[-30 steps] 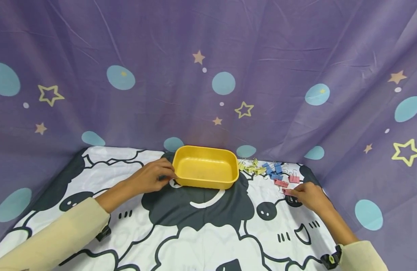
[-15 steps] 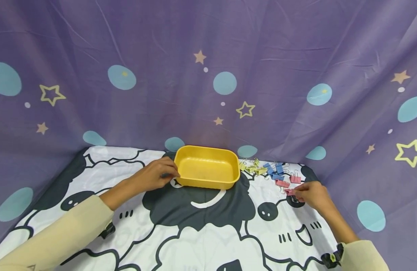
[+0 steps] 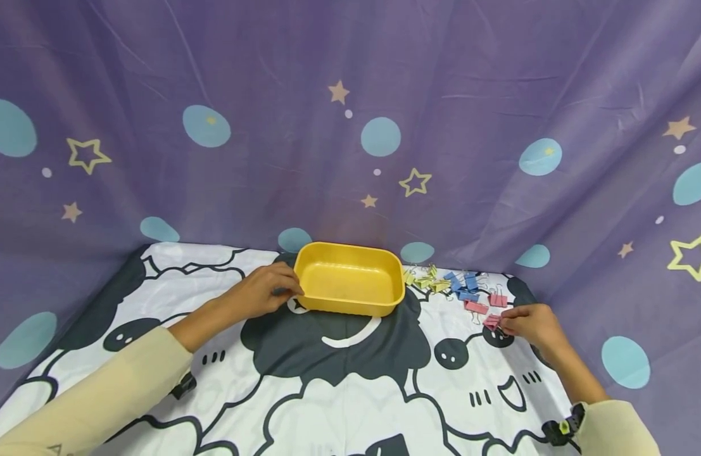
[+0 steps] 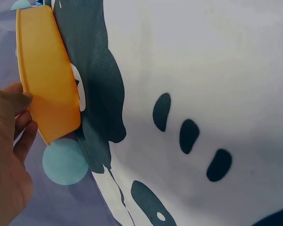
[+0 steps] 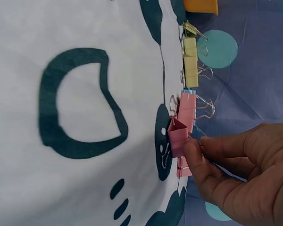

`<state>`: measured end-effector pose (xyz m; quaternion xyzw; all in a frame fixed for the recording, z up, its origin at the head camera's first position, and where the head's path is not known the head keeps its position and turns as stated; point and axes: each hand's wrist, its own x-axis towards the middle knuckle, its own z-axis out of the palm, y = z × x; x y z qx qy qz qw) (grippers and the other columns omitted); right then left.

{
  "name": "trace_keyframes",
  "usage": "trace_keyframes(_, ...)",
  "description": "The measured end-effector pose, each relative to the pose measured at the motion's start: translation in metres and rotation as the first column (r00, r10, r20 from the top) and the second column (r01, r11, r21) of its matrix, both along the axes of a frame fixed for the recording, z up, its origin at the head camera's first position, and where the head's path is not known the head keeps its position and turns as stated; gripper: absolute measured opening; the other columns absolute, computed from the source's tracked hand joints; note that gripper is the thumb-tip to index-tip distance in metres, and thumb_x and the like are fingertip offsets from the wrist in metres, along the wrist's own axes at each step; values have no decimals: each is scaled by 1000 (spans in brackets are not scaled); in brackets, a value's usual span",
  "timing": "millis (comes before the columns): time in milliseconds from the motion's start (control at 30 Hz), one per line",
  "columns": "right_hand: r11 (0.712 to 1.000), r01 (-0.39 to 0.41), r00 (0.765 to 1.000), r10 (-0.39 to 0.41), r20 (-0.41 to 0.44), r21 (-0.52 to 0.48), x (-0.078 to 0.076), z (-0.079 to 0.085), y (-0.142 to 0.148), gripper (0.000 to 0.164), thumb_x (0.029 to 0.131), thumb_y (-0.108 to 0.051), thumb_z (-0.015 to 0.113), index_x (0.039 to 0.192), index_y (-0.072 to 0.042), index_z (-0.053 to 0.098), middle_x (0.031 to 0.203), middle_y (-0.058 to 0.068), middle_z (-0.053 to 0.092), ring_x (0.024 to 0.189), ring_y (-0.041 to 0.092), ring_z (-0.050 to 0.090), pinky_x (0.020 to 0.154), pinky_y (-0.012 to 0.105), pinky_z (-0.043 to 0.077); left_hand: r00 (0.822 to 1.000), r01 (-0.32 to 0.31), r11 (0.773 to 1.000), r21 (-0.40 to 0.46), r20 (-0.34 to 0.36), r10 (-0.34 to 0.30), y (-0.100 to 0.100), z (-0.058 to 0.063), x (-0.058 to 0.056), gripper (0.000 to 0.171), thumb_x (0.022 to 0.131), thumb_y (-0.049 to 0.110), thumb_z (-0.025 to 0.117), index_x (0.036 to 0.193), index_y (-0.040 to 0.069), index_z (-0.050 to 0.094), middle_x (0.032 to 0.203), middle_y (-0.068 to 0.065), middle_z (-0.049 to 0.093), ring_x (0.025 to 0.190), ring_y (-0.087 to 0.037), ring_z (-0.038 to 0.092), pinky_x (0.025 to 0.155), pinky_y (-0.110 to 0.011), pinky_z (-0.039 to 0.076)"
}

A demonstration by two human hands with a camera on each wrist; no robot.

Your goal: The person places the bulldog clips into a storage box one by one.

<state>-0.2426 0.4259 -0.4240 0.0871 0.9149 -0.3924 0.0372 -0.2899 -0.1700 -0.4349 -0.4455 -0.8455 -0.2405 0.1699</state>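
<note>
A yellow plastic bin (image 3: 353,306) sits at the back middle of the cloth-covered table, with only its bare inside showing. My left hand (image 3: 268,290) holds its left end, thumb and fingers at the rim (image 4: 21,61). Over at the right, my right hand (image 3: 529,324) pinches a pink binder clip (image 5: 178,137) by its wire handle between thumb and fingers. Two more pink binder clips (image 3: 476,307) lie just behind that one. Several blue binder clips (image 3: 467,296) and several yellow binder clips (image 3: 439,285) lie between them and the bin.
A black-and-white cartoon cloth (image 3: 339,405) covers the table. A purple curtain (image 3: 282,158) with stars and dots hangs right behind the bin and clips, and comes forward along both sides.
The pink binder clip in my right hand has turned and shifted slightly to the right, and more of it shows past the fingertips. My left hand stays at the bin.
</note>
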Motion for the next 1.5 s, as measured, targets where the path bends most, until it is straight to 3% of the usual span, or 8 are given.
trace_keyframes(200,968,19,997,0,74,-252,-3,2,8,35,105,9,65,131,32,62,94,9,85,80,8,80,78,30,69,999,-17,1000,-13,35,17,3,2,0,23,92,-9,85,104,9,90,103,-2,81,97,-20,71,85,-36,63)
trace_keyframes(333,938,21,994,17,104,-346,-6,1,14,36,106,12,57,135,34,57,97,8,85,82,8,81,80,30,70,998,-32,999,-23,52,34,4,3,1,23,92,-8,85,104,10,90,104,-2,82,98,-21,72,86,-37,64)
trace_keyframes(567,901,65,987,3,158,-429,-10,2,16,40,106,14,59,141,32,53,95,4,84,85,10,82,83,31,70,998,-44,999,-28,41,45,3,3,3,23,92,-7,86,103,12,90,104,-1,83,97,-20,72,85,-37,64)
trace_keyframes(833,867,67,984,25,177,-493,-7,6,20,40,105,15,62,141,32,54,95,9,85,86,14,84,84,32,70,999,-41,998,-43,25,42,2,4,3,24,92,-7,87,104,13,91,105,-1,83,98,-21,73,86,-37,65)
trace_keyframes(1200,811,23,981,95,170,-585,-9,14,34,22,104,18,61,122,18,75,97,11,86,89,16,85,85,31,70,999,-13,1000,-6,40,14,0,2,1,26,90,-11,86,103,11,91,103,-1,83,98,-21,73,87,-38,65)
trace_keyframes(1400,768,2,977,135,165,-641,-10,14,43,35,105,19,57,103,-5,83,98,9,87,91,15,85,86,29,69,999,-12,1000,-12,47,12,0,3,-1,26,90,-10,86,103,11,91,103,0,83,99,-21,73,88,-39,65)
trace_keyframes(1500,762,-1,975,144,168,-648,-13,17,47,37,107,17,57,103,-8,83,99,7,87,93,13,85,86,28,69,999,-15,1000,-16,47,15,-1,3,-1,25,90,-10,86,102,11,91,103,-1,83,99,-21,73,88,-39,65)
